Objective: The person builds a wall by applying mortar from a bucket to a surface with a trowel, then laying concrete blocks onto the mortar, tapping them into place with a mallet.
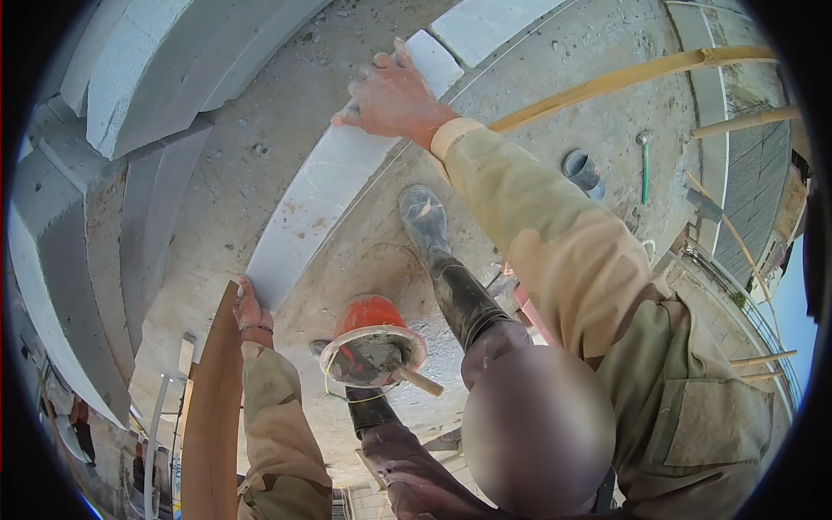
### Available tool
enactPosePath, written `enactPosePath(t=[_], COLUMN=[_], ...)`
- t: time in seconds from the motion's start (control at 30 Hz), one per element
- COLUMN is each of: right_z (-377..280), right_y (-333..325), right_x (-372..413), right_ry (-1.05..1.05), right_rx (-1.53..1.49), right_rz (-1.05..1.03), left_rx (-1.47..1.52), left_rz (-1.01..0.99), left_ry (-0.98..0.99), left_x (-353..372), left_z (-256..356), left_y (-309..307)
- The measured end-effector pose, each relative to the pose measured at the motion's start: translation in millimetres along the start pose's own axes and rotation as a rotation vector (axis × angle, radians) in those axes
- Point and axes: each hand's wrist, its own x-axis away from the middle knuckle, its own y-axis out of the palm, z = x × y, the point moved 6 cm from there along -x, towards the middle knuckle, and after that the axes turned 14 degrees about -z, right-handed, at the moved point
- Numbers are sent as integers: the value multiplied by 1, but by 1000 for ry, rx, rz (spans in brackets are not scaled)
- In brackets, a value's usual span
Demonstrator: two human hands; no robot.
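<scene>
A long pale-grey concrete block (321, 199) lies diagonally in front of me, between my two hands. My right hand (394, 97) is laid across its far part, with the thumb at the left edge and the fingers bent over the end. Down at the near end, my left hand (251, 310) grips the block's corner, its fingers partly hidden. Just beyond my right hand, a short pale block piece (435, 61) meets another pale block (494, 26). A thin taut string (511, 54) runs along the right side of this row.
A red bucket (368, 314) holds grey mortar and a wooden-handled tool (422, 381). Large blocks (147, 78) are piled at left, near a brown board (212, 416). At right are a bamboo pole (607, 87), a dark cup-like container (582, 172) and a green-handled hammer (644, 169).
</scene>
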Motion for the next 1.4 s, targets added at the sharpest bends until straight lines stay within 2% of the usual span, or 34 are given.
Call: enactPosePath(t=[0.03, 0.13, 0.23, 0.3, 0.33, 0.53, 0.6, 0.63, 0.7, 0.73, 0.77, 0.87, 0.9, 0.93, 0.97, 1.0, 1.07, 1.1, 1.17, 1.2, 1.33, 1.4], right_z=[6, 9, 13, 15, 15, 15, 15, 11, 14, 14, 14, 11, 16, 14, 4, 6, 35, 42, 42, 44, 39, 39], right_y=[11, 12, 16, 18, 17, 17, 7, 9, 24, 29, 26, 24, 24, 24, 17, 22, 36, 40, 44, 43, 40, 39], right_x=[-1, -1, -1, -3, -3, -4, 1, 1, -4, -7, -12, -12, -18, -20, -20, -23, -39, -41, -39, -39, -36, -33], right_ry=[5, -1, -15, -19, -20, -8, -12, -19, -129, -94, -50, -96, -64, -30, 67, 62, 0, -53, -5, 45, -2, 46], right_rx=[63, 31, 44, 59, 79, 124, 112, 95, 309, 228, 166, 163, 181, 195, 227, 228, 306, 363, 419, 480, 418, 480], right_rz=[-175, -118, -91, -68, -50, -75, -92, -99, 229, 73, -85, -179, -146, -113, -324, -328, -258, -199, -165, -127, -144, -140], left_rx=[-2, 56, -55, 150, 154, 42, 122, 92, -82, -433, -413, -231, -216, -326, -439, -436, -525, -526, -431, -430, -291, -244], left_rz=[-2, -11, 73, -15, -7, 9, 30, 23, 30, 58, 19, -242, -242, -253, -261, -260, -309, -305, -289, -287, -340, -334], left_ry=[-5, -8, -71, 40, 34, -20, 99, 72, -23, -107, -68, 48, 43, 63, 86, 80, 265, 258, 405, 404, 448, 461], left_x=[5, 7, 3, 10, 10, 10, -10, 5, 28, 20, 17, -2, -9, -16, -14, -9, 12, 12, 15, 13, 16, 15], left_z=[1, 4, -3, 2, 1, 3, -14, -3, 22, 25, 27, 26, 27, 29, 33, 29, 41, 34, 32, 30, 31, 27], left_y=[3, 8, 1, 10, 8, 9, 5, 7, 8, -2, -6, -5, -8, -10, -14, -18, -13, -14, -12, -12, -11, -8])
